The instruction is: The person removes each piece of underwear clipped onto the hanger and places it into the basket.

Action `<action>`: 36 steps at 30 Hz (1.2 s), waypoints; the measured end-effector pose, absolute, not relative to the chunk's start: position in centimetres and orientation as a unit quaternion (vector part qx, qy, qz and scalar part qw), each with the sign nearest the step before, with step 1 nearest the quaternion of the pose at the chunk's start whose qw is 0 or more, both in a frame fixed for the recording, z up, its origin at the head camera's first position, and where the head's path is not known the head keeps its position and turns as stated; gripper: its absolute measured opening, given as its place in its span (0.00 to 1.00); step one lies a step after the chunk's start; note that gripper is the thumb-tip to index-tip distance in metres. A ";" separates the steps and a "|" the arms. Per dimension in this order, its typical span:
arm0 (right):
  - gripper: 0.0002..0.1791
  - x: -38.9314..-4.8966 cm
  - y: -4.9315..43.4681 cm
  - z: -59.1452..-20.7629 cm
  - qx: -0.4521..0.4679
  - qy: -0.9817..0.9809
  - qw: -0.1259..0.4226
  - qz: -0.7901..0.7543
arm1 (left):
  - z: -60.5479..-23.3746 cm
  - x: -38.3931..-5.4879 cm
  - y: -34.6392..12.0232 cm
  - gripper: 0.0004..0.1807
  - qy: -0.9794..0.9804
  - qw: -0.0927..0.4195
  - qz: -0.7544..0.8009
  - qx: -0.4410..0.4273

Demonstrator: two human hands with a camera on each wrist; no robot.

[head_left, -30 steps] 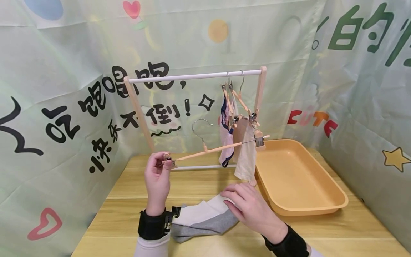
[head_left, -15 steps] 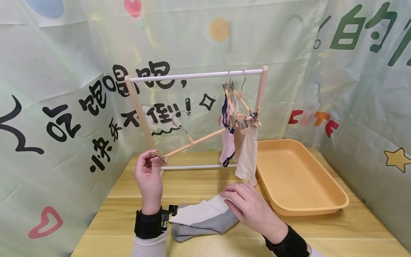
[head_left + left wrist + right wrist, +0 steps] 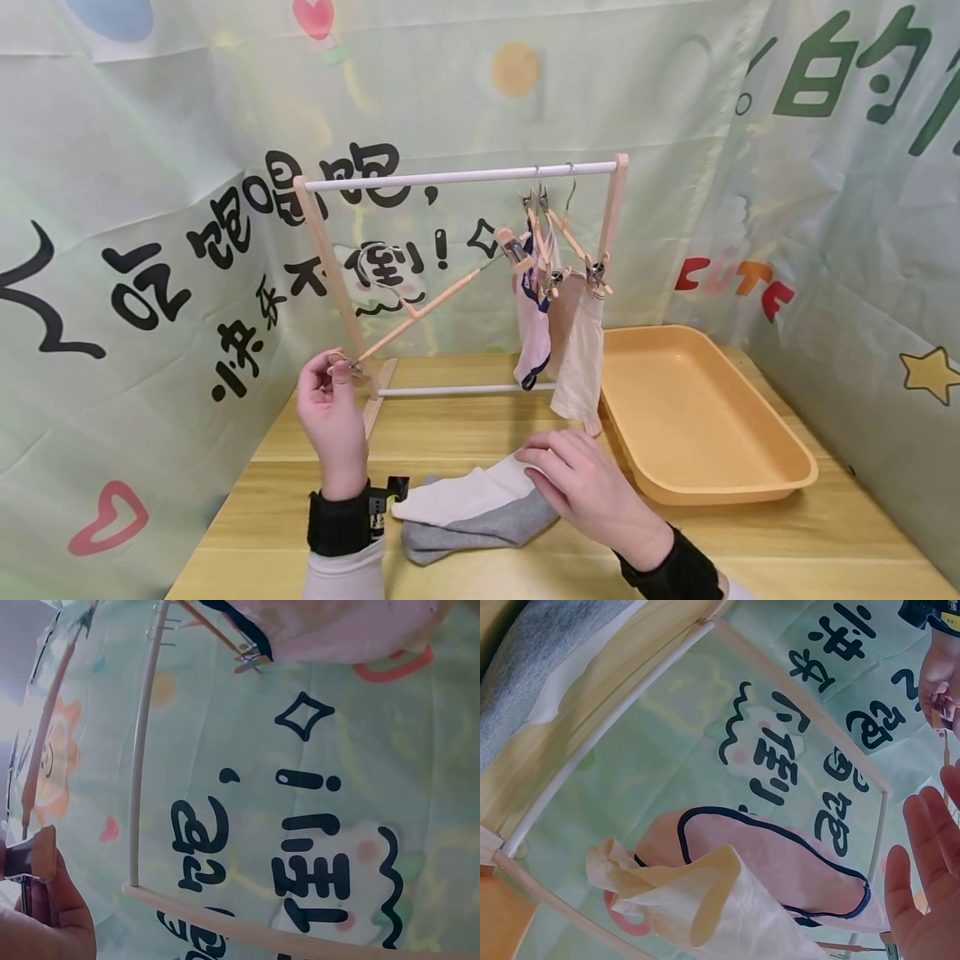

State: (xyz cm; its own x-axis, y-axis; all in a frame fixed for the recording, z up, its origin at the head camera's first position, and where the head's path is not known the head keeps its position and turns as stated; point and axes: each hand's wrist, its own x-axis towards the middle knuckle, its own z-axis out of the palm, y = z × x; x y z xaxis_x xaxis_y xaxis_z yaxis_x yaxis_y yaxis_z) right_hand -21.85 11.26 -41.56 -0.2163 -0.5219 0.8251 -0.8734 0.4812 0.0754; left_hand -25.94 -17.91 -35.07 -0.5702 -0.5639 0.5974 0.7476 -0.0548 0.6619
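My left hand (image 3: 332,429) pinches the clip at one end of a pink clip hanger (image 3: 444,296). The hanger slants up to the right, its metal hook pointing up and its other clip (image 3: 514,249) high in front of the hung clothes. In the left wrist view, fingers wrap the near clip (image 3: 34,856). My right hand (image 3: 585,483) hovers over or rests on the right end of a grey and white garment (image 3: 480,510) on the table; contact is unclear. The right wrist view has that hand's fingers (image 3: 930,847) loosely extended, holding nothing.
A small rack with a white top bar (image 3: 457,177) stands behind. Two hangers on its right side carry a pink garment with navy trim (image 3: 533,346) and a beige one (image 3: 579,358). An orange tray (image 3: 697,417) sits at right on the wooden table (image 3: 300,533).
My left hand has moved left with the hanger, whose far end has swung upward and left, making it steeper. The right hand and the garment under it have stayed put.
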 end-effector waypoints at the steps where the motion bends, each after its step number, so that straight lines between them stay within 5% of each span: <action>1: 0.10 -21.9 11.3 -41.6 0.464 -0.751 0.420 0.209 | -35.1 -26.0 -18.0 0.11 -0.513 0.456 -0.722 -0.084; 36: 0.10 -22.0 10.9 -42.0 0.464 -0.758 0.408 0.206 | -36.0 -27.0 -18.8 0.19 -0.579 0.454 -0.678 0.007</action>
State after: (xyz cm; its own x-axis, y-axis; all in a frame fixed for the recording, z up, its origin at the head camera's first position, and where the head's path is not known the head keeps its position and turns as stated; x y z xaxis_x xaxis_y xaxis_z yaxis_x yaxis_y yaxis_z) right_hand -21.98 10.93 -41.99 -0.2354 -0.5365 0.8104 -0.8727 0.4837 0.0668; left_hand -26.98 -18.81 -35.96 -0.5879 -0.6236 0.5153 0.6065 0.0818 0.7909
